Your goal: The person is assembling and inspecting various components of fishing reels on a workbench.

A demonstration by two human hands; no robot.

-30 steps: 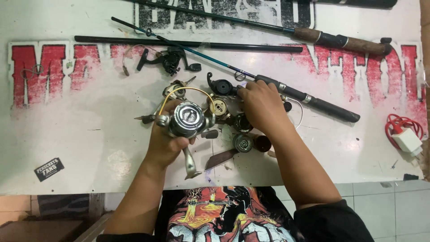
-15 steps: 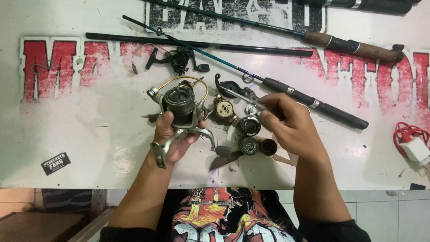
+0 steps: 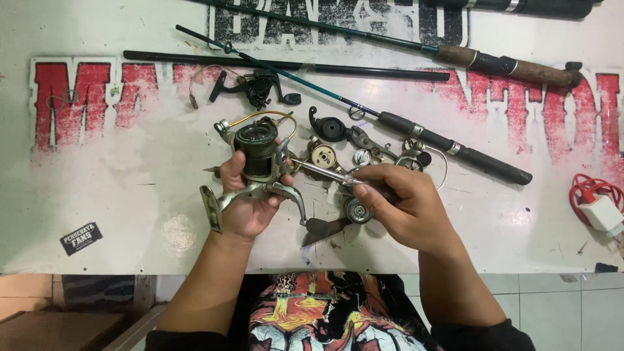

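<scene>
Fishing reel sits gripped in the left hand just above the white table; the right hand is pinched shut on a screwdriver, its tip touching the reel's side; small loose parts lie just behind, fishing rods beyond

The reel sits mid-table in the left hand; loose parts lie just right of it, rods toward the far edge, a charger at the right edge

Head camera looks straight down, close, at table.
</scene>
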